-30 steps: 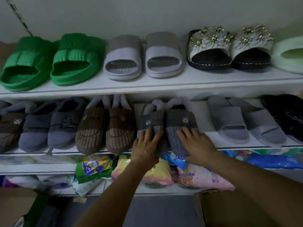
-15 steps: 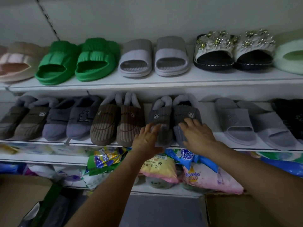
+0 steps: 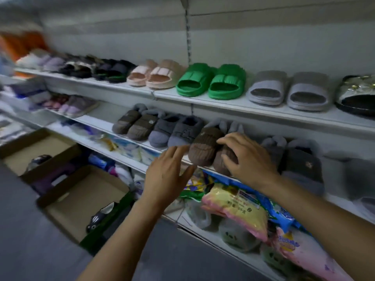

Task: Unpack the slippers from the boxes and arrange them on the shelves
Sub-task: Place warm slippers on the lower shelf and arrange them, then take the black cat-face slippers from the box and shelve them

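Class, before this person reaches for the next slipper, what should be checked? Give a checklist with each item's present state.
1. Left hand free: ok, open, holding nothing.
2. Right hand free: not ok, its fingers lie over the brown ribbed fabric slippers; grip unclear.
3. Stock left to unpack: ok, a black slipper lies in the open cardboard box.
4. Room on the white middle shelf: ok, bare stretch towards its left.
5. Shelved pairs lined up: cannot tell, picture blurred.
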`<state>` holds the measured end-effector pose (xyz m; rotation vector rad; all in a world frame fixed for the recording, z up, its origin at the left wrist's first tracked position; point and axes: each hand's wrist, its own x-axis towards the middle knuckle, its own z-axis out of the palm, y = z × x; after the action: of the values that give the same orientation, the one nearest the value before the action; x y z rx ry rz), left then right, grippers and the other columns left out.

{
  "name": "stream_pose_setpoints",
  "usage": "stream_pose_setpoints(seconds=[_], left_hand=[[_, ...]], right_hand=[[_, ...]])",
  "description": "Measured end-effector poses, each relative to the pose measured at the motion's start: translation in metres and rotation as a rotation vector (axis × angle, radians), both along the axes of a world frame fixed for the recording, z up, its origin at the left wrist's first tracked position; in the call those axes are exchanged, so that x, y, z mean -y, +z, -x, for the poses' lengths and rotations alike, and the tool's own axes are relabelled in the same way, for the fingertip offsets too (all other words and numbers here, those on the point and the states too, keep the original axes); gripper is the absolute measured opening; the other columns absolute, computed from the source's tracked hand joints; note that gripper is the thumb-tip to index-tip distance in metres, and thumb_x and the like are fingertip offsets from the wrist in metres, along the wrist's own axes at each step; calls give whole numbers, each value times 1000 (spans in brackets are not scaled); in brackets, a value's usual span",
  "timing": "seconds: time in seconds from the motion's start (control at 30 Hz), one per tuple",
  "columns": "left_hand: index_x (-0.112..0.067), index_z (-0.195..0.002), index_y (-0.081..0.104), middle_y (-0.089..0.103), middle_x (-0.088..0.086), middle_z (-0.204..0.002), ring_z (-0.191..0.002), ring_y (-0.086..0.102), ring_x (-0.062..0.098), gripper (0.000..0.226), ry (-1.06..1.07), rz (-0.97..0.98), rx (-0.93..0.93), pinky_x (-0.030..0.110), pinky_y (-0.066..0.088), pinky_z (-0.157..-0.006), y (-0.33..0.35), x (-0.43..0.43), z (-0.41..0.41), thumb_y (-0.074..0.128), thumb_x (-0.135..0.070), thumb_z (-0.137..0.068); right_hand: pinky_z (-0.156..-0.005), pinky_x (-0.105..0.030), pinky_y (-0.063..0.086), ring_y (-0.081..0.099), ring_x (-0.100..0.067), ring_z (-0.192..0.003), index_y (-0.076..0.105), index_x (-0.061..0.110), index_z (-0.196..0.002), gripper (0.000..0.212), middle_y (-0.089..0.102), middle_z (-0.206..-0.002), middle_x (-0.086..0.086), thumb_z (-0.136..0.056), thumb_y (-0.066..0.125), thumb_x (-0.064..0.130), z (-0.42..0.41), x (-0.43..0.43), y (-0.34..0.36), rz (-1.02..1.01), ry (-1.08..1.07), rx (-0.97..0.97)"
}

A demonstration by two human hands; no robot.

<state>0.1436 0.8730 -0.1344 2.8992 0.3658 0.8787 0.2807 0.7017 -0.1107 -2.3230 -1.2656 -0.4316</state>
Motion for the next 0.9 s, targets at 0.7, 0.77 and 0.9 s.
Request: stream_pose_setpoints(seconds=[0.7, 0.77, 0.9], left_hand=[[-31, -138, 37, 58, -11, -119, -100, 59, 7, 51, 493, 319, -371, 31, 54, -78, -47, -418, 336, 51, -46, -91], [-31, -137, 40, 58, -12, -120, -102, 59, 6, 49, 488, 343, -403, 28, 52, -79, -58, -450, 345, 51, -46, -92], [-30, -135, 42, 58, -10, -119, -100, 59, 8, 47, 466, 429, -431, 31, 53, -81, -81, -510, 341, 54, -45, -91]], right_hand=[[-71, -33, 48, 59, -18, -100, 40, 34, -131, 39, 53, -123, 10, -93, 50, 35, 238, -465, -66, 249, 364, -239], [-74, -34, 49, 59, -17, -99, 42, 36, -128, 36, 53, -122, 10, -93, 50, 37, 244, -496, -80, 281, 354, -275], [-78, -36, 50, 59, -18, -101, 47, 34, -124, 33, 55, -124, 8, -91, 51, 35, 243, -554, -102, 340, 314, -334]])
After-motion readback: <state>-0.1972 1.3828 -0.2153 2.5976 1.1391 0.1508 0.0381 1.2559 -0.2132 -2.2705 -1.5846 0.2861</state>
